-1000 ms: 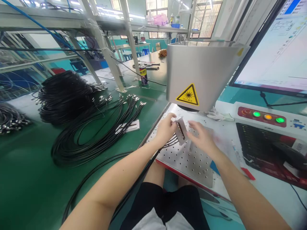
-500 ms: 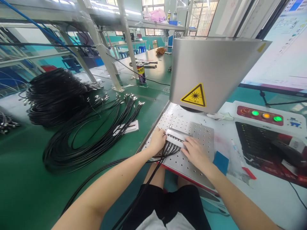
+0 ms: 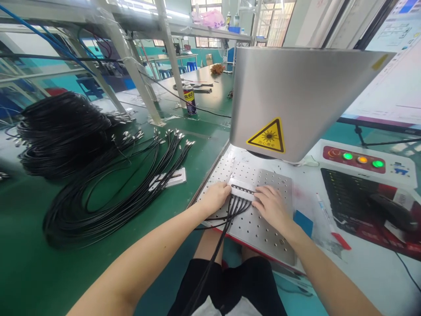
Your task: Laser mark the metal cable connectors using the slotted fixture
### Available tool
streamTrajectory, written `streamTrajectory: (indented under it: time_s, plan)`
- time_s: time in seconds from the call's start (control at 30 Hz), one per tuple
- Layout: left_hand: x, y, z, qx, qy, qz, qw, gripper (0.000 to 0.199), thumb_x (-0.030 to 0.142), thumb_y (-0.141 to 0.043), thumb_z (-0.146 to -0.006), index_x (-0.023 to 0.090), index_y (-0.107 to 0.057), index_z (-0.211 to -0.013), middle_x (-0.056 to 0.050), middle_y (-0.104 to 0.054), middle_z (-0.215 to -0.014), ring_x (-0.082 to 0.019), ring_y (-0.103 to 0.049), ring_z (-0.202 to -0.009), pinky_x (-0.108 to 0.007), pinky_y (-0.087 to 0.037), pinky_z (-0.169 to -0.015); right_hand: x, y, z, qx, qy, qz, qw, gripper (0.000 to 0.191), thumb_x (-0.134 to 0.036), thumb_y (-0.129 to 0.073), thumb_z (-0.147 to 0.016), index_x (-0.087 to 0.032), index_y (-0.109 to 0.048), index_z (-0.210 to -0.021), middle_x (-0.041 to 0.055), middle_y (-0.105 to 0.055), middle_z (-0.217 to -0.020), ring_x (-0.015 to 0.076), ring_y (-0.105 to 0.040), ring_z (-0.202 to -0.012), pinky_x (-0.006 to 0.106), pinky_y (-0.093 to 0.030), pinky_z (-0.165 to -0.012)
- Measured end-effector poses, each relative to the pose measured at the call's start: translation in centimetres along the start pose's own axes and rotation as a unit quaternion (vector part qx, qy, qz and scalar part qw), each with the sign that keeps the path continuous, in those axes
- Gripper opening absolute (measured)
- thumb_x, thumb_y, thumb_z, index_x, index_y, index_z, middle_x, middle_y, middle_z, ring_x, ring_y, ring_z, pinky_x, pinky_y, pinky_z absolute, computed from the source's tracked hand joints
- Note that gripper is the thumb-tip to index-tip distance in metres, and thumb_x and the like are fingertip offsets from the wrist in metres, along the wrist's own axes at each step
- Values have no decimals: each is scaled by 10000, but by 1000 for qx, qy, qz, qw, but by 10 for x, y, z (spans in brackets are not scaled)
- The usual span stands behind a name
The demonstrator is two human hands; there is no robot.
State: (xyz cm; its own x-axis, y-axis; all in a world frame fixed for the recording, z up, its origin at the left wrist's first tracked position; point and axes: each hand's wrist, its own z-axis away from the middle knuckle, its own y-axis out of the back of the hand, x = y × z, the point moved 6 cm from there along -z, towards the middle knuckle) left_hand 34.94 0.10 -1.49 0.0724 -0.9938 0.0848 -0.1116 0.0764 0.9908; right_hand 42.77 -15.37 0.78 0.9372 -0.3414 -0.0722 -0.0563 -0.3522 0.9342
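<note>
A metal fixture (image 3: 242, 192) with a row of small connectors lies on the perforated plate (image 3: 263, 232), below the grey laser head (image 3: 296, 101). Black cables (image 3: 232, 210) run from its near side toward my lap. My left hand (image 3: 217, 198) grips the left end of the fixture, fingers bent together. At the right end, my right hand (image 3: 271, 206) has its fingertips on the fixture, its fingers pressed near one another.
Coiled black cables (image 3: 66, 131) and a cable bundle (image 3: 131, 210) cover the left bench, beside a second metal fixture (image 3: 174, 177). A spray can (image 3: 190, 100) stands behind. Rightward are a button panel (image 3: 355, 158), mouse (image 3: 391, 210), marker (image 3: 324, 206) and blue piece (image 3: 303, 223).
The view has shifted slightly. The fixture sits a little nearer the laser head's right side in view, with both hands still on it. The long cables on the left have drawn in toward my lap.
</note>
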Motion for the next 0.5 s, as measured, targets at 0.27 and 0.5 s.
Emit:
streamTrajectory:
  time_s: [0.27,0.5]
  plan:
    - [9,1,-2,7,-5,-12,1000,231,159,-338,-894,163,-559,-830,-63,-549,-824,-177,-512,-782,-280,-409,-688,9,7,5,15,-35,11,999,193,-326,-488,-859,-215,-646,-870,60,-576,-866,224,-484,-884,375,-339,-787]
    - [12,9,0,-6,15,-13,1000,207,128,-344,-874,175,-545,-861,-76,-548,-868,-193,-517,-826,-290,-415,-707,9,0,4,33,-44,1,999,189,-309,-479,-854,-223,-647,-836,64,-592,-890,235,-490,-891,405,-337,-817]
